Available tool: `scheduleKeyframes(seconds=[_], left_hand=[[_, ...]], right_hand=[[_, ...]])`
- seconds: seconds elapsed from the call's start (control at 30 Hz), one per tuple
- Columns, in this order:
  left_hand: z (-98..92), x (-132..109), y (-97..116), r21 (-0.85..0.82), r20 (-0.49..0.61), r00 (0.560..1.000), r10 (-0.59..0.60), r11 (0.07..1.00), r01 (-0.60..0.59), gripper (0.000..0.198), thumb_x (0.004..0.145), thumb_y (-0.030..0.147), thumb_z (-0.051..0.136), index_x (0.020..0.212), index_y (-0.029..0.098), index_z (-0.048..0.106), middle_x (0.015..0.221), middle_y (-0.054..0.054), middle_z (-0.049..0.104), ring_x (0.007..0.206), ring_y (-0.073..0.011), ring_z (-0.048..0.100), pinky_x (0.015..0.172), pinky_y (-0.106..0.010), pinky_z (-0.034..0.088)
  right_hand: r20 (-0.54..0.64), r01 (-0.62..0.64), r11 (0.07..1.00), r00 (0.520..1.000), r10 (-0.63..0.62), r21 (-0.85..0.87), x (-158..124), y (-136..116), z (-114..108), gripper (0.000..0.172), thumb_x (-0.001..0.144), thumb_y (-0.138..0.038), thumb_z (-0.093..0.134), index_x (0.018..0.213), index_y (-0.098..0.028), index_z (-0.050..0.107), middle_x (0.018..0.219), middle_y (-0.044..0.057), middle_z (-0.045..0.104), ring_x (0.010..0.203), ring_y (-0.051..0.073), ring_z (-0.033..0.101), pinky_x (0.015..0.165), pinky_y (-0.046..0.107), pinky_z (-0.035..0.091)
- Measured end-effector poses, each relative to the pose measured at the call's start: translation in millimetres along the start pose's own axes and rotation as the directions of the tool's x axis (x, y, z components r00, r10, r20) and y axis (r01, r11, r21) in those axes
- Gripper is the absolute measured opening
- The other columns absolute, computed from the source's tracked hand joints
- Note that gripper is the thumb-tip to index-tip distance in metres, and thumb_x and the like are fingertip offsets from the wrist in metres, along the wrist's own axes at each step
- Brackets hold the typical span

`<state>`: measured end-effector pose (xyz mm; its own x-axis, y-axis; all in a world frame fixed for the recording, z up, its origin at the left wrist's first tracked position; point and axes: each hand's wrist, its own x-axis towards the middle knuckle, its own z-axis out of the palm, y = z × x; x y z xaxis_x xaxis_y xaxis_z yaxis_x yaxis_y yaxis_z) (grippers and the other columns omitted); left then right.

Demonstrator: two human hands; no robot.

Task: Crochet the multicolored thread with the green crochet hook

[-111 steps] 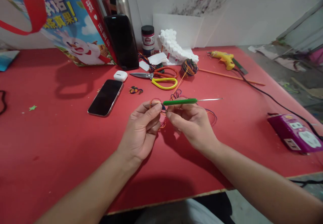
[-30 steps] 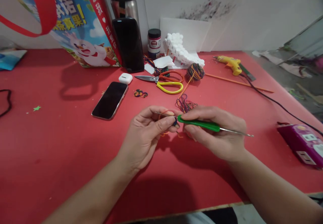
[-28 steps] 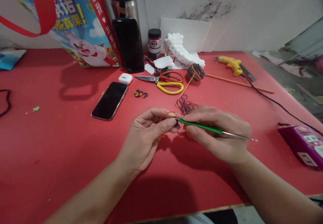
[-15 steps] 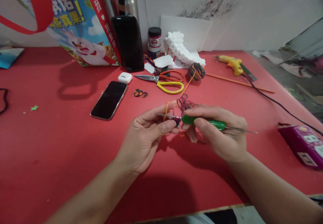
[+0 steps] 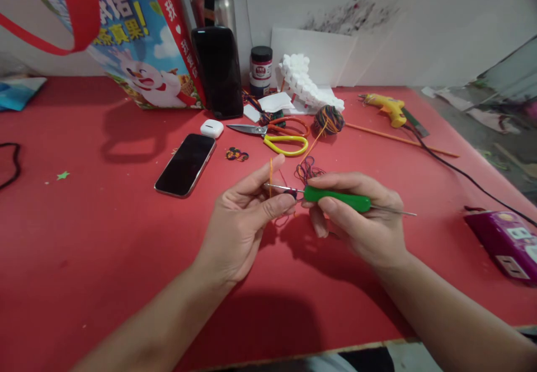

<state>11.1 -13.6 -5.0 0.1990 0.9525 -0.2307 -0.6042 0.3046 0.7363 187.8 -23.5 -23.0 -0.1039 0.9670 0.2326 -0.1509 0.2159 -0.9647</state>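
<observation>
My right hand (image 5: 361, 215) grips the green handle of a crochet hook (image 5: 339, 198), its thin metal shaft pointing left. Between the thumb and fingers of my left hand (image 5: 247, 210) is a small dark crochet piece (image 5: 290, 194), mostly covered by the thumb. An orange strand of yarn (image 5: 271, 173) passes over my raised left index finger, and the hook's tip reaches it. Loose multicoloured yarn (image 5: 308, 169) lies in loops just behind my hands. From there an orange strand runs back to a yarn ball (image 5: 328, 120).
Behind my hands lie scissors (image 5: 285, 144), a small crocheted piece (image 5: 236, 154), a phone (image 5: 185, 165) and a white earbud case (image 5: 211, 128). A black phone-like device (image 5: 217, 73) stands beside a gift bag (image 5: 151, 75). To the right are a glue gun (image 5: 386, 108), an orange stick (image 5: 403, 140) and a purple box (image 5: 501, 243).
My left index finger has lifted, with the orange yarn over it. The hook has tilted slightly and its tip now meets the strand. The view has shifted a little.
</observation>
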Motion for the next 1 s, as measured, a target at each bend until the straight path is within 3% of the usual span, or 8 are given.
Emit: scheduleKeyframes(seconds=[0.2,0.3,0.4,0.57,0.67,0.8,1.0], left_hand=[[1.0,-1.1,-1.1,-0.017,-0.056,0.998,0.034,0.999,-0.035,0.044,0.063,0.008,0.095,0.102,0.029,0.088,0.070,0.005,0.074,0.064,-0.0050,0.066,0.069,-0.013,0.057],[0.8,-0.2,-1.2,-0.049,-0.069,0.997,0.022,0.998,-0.025,0.046,0.062,0.008,0.096,0.102,0.030,0.087,0.071,0.006,0.075,0.063,-0.0050,0.066,0.068,-0.013,0.058],[0.9,1.5,-1.6,-0.055,-0.079,0.996,0.042,0.997,-0.046,0.045,0.063,0.010,0.096,0.102,0.030,0.087,0.072,0.006,0.074,0.065,-0.0050,0.066,0.070,-0.013,0.058],[0.1,0.6,-5.0,0.090,-0.115,0.979,0.167,0.984,-0.157,0.049,0.070,0.011,0.091,0.114,0.030,0.085,0.073,0.006,0.073,0.069,-0.0070,0.066,0.073,-0.015,0.057],[-2.5,-1.5,-9.6,0.194,-0.127,0.966,0.227,0.960,-0.200,0.056,0.076,0.013,0.089,0.128,0.031,0.080,0.075,0.005,0.072,0.069,-0.0081,0.064,0.073,-0.017,0.056],[-6.4,-1.4,-16.7,0.243,-0.123,0.963,0.240,0.948,-0.205,0.058,0.078,0.016,0.089,0.133,0.032,0.077,0.077,0.006,0.071,0.068,-0.0077,0.062,0.072,-0.017,0.054],[-6.8,0.7,-18.8,0.215,-0.089,0.964,0.250,0.950,-0.226,0.055,0.078,0.015,0.089,0.129,0.032,0.079,0.078,0.005,0.070,0.074,-0.0073,0.062,0.078,-0.015,0.053]], right_hand=[[-0.026,0.011,1.000,1.000,-0.012,-0.016,-1.1,-3.1,7.4,0.016,0.091,-0.033,0.083,0.097,-0.024,0.071,0.075,-0.001,0.074,0.046,0.011,0.063,0.041,0.025,0.053],[-0.038,0.063,0.997,0.997,-0.065,-0.054,-4.0,-4.4,10.6,0.011,0.097,-0.029,0.076,0.105,-0.024,0.072,0.077,0.000,0.076,0.053,0.013,0.070,0.050,0.026,0.061],[-0.032,0.075,0.992,0.996,-0.079,-0.100,-7.3,-3.8,11.3,0.017,0.100,-0.023,0.072,0.117,-0.025,0.073,0.083,0.001,0.080,0.060,0.014,0.075,0.058,0.027,0.065],[-0.013,0.053,0.984,0.998,-0.056,-0.170,-8.9,-0.6,11.9,0.015,0.102,-0.029,0.068,0.115,-0.025,0.074,0.083,0.002,0.080,0.056,0.013,0.072,0.054,0.026,0.061],[0.014,0.085,0.942,0.996,-0.085,-0.324,-8.5,1.6,14.8,0.016,0.103,-0.028,0.065,0.117,-0.025,0.072,0.082,0.001,0.079,0.060,0.013,0.072,0.059,0.027,0.061],[0.072,0.196,0.813,0.980,-0.188,-0.548,-7.1,3.6,18.9,0.021,0.101,-0.023,0.065,0.120,-0.028,0.072,0.096,0.003,0.082,0.076,0.016,0.077,0.070,0.028,0.063],[0.107,0.272,0.775,0.960,-0.258,-0.571,-5.9,1.5,18.4,0.022,0.100,-0.017,0.065,0.119,-0.027,0.070,0.106,0.003,0.084,0.086,0.016,0.080,0.072,0.025,0.062]])
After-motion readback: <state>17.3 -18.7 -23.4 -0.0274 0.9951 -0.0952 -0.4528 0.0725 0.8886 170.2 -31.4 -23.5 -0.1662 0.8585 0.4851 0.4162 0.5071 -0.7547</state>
